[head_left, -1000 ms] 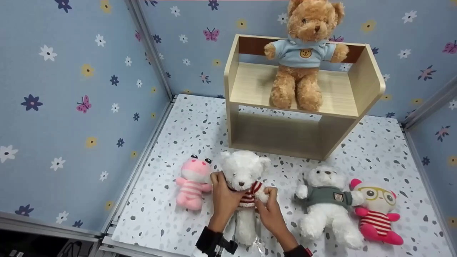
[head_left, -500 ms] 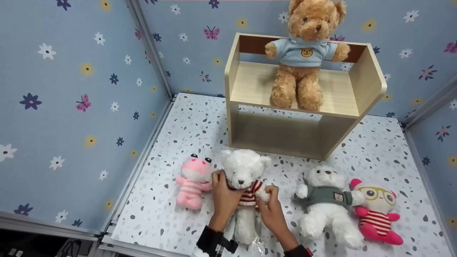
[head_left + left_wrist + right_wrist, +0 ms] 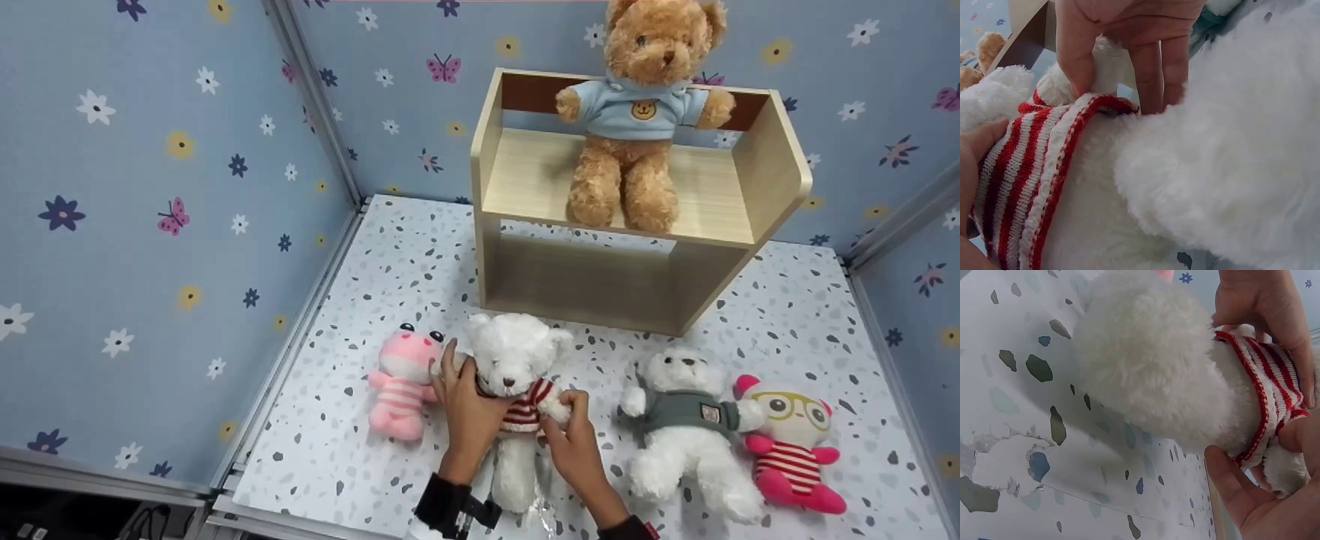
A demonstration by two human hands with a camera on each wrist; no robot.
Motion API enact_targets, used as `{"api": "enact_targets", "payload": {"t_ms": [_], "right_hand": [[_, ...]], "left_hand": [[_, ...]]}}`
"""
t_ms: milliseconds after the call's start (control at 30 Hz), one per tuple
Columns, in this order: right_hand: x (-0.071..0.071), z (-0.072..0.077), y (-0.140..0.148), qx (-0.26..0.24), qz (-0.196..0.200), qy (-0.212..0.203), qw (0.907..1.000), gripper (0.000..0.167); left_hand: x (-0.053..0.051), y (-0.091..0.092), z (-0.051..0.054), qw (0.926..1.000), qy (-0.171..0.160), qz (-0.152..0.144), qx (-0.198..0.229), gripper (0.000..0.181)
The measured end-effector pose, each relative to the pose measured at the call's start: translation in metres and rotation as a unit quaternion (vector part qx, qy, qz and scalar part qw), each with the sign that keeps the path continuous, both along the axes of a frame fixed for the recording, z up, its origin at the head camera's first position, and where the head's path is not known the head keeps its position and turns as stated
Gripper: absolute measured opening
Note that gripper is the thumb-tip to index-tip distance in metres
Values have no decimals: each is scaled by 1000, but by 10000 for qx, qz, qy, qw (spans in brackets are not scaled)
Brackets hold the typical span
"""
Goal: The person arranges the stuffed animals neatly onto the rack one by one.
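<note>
A white teddy bear (image 3: 514, 360) in a red-and-white striped knit sweater (image 3: 523, 415) is held between both hands, facing forward. My left hand (image 3: 471, 412) grips its side, with the thumb across the chest and the fingers spread beside its arm. My right hand (image 3: 576, 446) holds the bear at its other arm and the sweater's lower edge. Up close in the left wrist view, the sweater hem (image 3: 1053, 180) lies across the white belly. The right wrist view shows right-hand fingers (image 3: 1227, 478) below that hem. Parts of the left-hand fingers are hidden behind the bear.
A pink striped plush (image 3: 401, 401) lies left of the bear. On the right lie a white bear in a green shirt (image 3: 686, 427) and a pink panda plush (image 3: 793, 446). Behind stands a wooden shelf (image 3: 585, 277) with a brown bear (image 3: 637, 112) seated on its upper level.
The left-hand fingers have lifted and spread, and the bear's arm beside them now shows. Bear and right hand have shifted very slightly right. The other plush toys stay put.
</note>
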State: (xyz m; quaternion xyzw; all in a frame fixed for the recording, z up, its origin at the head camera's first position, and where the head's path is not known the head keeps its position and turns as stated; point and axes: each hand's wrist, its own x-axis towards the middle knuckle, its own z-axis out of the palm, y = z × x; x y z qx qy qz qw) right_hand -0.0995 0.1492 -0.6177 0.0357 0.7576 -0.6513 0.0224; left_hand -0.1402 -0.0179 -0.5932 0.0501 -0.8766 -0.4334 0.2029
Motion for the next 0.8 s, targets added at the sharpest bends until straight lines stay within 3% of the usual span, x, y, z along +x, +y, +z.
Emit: {"api": "enact_targets", "payload": {"t_ms": [100, 267, 500, 733, 800], "right_hand": [[0, 3, 3, -30, -11, 5, 10000, 31], [-1, 9, 8, 85, -85, 1, 9999, 31], [5, 43, 6, 245, -102, -34, 9996, 27], [-2, 15, 15, 381, -38, -22, 9993, 30], [-3, 14, 19, 375, 53, 51, 9993, 31]], "left_hand": [[0, 0, 0, 10000, 4, 57, -55, 84], [-1, -1, -2, 9985, 0, 147, -532, 81], [-2, -2, -1, 9953, 78, 130, -958, 90], [-3, 0, -1, 9961, -158, 96, -864, 82], [-3, 1, -1, 9962, -213, 89, -838, 80]]}}
